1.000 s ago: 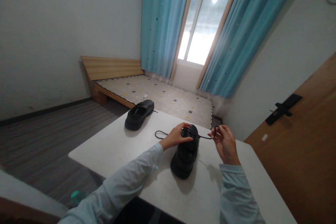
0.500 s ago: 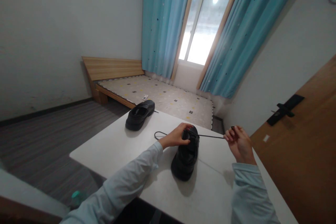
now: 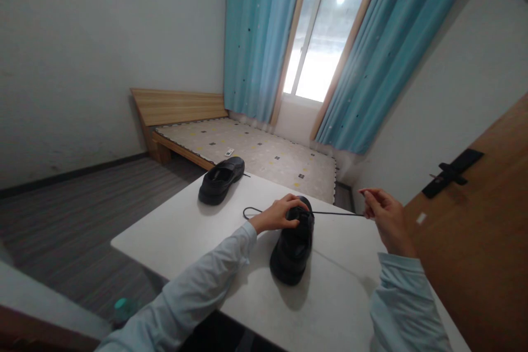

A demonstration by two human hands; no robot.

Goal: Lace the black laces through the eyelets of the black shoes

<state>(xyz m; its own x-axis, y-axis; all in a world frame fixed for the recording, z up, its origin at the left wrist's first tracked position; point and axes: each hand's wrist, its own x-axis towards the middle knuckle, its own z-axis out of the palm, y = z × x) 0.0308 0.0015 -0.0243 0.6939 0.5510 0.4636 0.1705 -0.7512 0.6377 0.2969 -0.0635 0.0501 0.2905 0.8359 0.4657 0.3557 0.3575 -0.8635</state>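
Note:
A black shoe (image 3: 292,250) stands on the white table, its toe pointing away from me. My left hand (image 3: 282,213) grips it over the lacing, thumb on the near side and fingers across the front. From there a black shoelace (image 3: 336,213) runs taut to the right, pinched in my right hand (image 3: 385,214), which is raised above the table. A loop of the lace's other end lies left of the shoe, partly behind my left wrist. The second black shoe (image 3: 221,180) rests at the table's far left edge.
The white table (image 3: 165,236) spans the foreground. Behind it stands a bed (image 3: 264,148) with a patterned mattress and a small white object on top. A wooden door (image 3: 487,220) is close on the right. A green-capped item (image 3: 124,303) sits low at the left.
My right hand has moved further right, drawing the lace out longer. My left hand stays on the shoe, its fingers slightly shifted over the front.

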